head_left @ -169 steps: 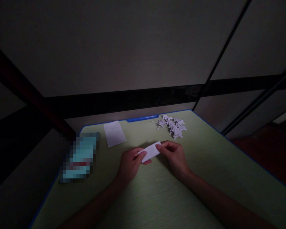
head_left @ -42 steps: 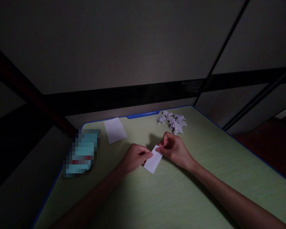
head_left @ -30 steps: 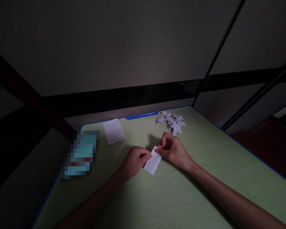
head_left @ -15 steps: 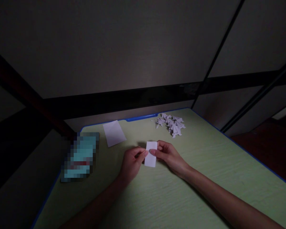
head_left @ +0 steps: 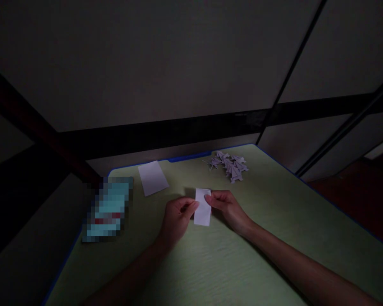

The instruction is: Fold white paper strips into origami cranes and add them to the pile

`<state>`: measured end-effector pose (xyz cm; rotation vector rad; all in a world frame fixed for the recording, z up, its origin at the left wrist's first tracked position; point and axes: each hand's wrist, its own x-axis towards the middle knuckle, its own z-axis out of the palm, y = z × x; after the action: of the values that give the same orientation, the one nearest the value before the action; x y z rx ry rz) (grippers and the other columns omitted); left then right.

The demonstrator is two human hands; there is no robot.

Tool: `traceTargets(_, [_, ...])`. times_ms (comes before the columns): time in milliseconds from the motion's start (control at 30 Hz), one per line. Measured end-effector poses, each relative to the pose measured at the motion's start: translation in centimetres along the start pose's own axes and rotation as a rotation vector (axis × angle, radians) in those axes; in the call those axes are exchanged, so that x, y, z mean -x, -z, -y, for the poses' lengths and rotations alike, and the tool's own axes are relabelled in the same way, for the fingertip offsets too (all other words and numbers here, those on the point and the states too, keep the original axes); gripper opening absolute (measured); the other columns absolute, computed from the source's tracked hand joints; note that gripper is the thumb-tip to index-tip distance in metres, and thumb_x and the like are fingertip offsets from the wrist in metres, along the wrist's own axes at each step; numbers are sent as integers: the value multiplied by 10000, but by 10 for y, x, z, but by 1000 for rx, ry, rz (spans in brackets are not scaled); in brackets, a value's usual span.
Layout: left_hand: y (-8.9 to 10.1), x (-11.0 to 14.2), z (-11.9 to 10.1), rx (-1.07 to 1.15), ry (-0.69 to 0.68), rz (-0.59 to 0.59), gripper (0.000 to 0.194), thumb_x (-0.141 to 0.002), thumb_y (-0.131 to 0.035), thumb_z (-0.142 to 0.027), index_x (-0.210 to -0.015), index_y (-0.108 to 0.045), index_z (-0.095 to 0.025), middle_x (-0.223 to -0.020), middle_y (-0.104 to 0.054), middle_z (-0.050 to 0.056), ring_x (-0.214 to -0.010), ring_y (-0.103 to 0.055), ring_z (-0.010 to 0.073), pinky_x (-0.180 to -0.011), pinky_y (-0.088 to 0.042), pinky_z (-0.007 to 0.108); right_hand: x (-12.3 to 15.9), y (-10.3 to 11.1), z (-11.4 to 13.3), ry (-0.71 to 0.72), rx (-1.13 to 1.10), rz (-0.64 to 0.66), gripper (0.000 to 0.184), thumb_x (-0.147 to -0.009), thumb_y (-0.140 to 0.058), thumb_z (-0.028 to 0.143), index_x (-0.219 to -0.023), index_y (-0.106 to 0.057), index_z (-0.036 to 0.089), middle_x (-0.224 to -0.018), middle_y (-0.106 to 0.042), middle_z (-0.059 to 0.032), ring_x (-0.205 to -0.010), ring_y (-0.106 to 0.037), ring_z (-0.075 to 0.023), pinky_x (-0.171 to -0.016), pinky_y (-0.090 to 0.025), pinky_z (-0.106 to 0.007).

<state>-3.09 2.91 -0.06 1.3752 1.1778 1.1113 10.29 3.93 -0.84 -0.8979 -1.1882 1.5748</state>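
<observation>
Between my hands, a small folded piece of white paper point(head_left: 202, 212) is held upright, its long side running away from me. My left hand point(head_left: 178, 216) pinches its left edge between thumb and fingers. At the upper right edge, my right hand point(head_left: 228, 208) grips the paper, thumb on the front face and fingers behind it. The fingertips behind the paper are hidden.
A pile of several folded white paper figures point(head_left: 233, 168) lies at the back right of the green table point(head_left: 274, 204). White sheets point(head_left: 153, 178) lie at the back left, near a blurred-out bluish object point(head_left: 110, 208). Cabinet panels point(head_left: 166, 76) rise behind the blue table edge.
My right thumb has slid up and to the right across the paper, closer to its upper right edge. The left hand has hardly moved.
</observation>
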Motion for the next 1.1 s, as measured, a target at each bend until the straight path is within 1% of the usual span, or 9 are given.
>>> traceTargets(67, [-1,1,-3,30,29,5,188,-612,-544,-235,-462,-528,-123,-434,-462,-38,-439,-409,78,-437,-321,177,0,1,-1,-11,-41,-16,290,-639,-561,348,-474,-490,119,-437,-430,41,-415,-347,-62,-445,-244,-211])
traceTargets(167, [-1,3,-7,56,80,-8,200,-581,-569,-239,-426,-514,-126,-416,-460,-44,-423,-405,72,-430,-323,173,-2,2,-1,20,6,-73,255,-617,-587,315,-481,-492,122,-435,-420,49,-418,-348,-62,-441,-237,-206])
traceTargets(233, [0,3,-9,56,104,-17,190,-572,-576,-242,-431,-524,-125,-420,-468,-43,-423,-409,72,-433,-326,174,-3,3,-1,53,32,-126,206,-562,-640,260,-504,-492,128,-447,-430,56,-424,-356,-60,-439,-240,-200])
traceTargets(300, [0,3,-8,50,109,-14,181,-575,-573,-238,-441,-533,-122,-424,-472,-42,-423,-408,71,-432,-324,173,-4,4,0,66,21,-151,198,-527,-663,221,-513,-486,134,-451,-441,59,-423,-360,-60,-433,-240,-197])
traceTargets(533, [-2,3,-4,6,69,19,178,-589,-555,-228,-449,-533,-122,-409,-447,-43,-417,-395,73,-423,-310,178,-4,6,-2,64,-68,-123,225,-648,-555,234,-474,-452,134,-418,-380,58,-401,-299,-51,-399,-194,-197])
traceTargets(800, [-1,3,-10,30,97,-30,173,-588,-552,-226,-451,-537,-121,-423,-463,-38,-427,-402,73,-428,-314,179,-2,1,3,148,234,-91,235,-695,-495,291,-524,-422,147,-472,-342,59,-441,-296,-62,-410,-223,-192])
traceTargets(933, [-2,4,-11,62,108,32,188,-581,-556,-230,-429,-518,-125,-406,-464,-38,-417,-419,77,-436,-332,187,0,2,2,158,310,-107,262,-709,-472,296,-506,-389,153,-469,-319,59,-439,-282,-63,-403,-217,-193])
traceTargets(1033, [-2,3,-10,73,124,96,203,-578,-559,-236,-417,-495,-130,-392,-463,-38,-406,-426,78,-425,-329,188,2,3,1,144,331,-77,266,-704,-477,294,-499,-380,155,-464,-307,61,-431,-279,-62,-393,-207,-191])
traceTargets(1100, [-2,3,-7,56,139,101,208,-578,-562,-249,-422,-496,-128,-386,-454,-42,-392,-413,74,-405,-312,185,3,2,0,138,353,-60,267,-703,-480,296,-498,-387,153,-466,-302,61,-432,-280,-62,-390,-204,-189])
